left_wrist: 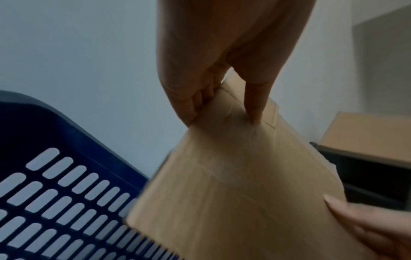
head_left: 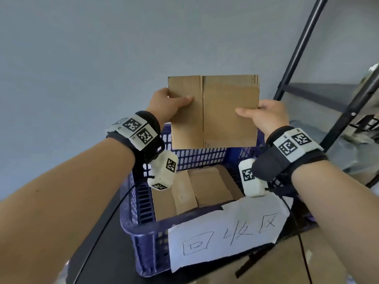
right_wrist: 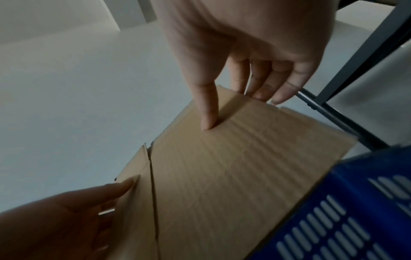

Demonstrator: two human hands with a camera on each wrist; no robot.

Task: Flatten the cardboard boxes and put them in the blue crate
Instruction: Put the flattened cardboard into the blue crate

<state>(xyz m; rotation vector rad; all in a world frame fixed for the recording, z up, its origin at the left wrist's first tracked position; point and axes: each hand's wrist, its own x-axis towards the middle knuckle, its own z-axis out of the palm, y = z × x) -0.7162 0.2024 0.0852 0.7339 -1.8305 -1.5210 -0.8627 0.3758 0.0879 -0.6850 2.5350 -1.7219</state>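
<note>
A flattened cardboard box is held upright above the far side of the blue crate. The left hand grasps its left edge, thumb on the near face. The right hand grasps its right edge the same way. Only the head view looks into the crate, where more flat cardboard lies on the bottom, and shows the paper sign with handwriting on the crate's near wall. The left wrist view shows the fingers curled behind the box, and another cardboard box well beyond the crate. The right wrist view shows a dark metal rack beside the crate, behind the held box.
</note>
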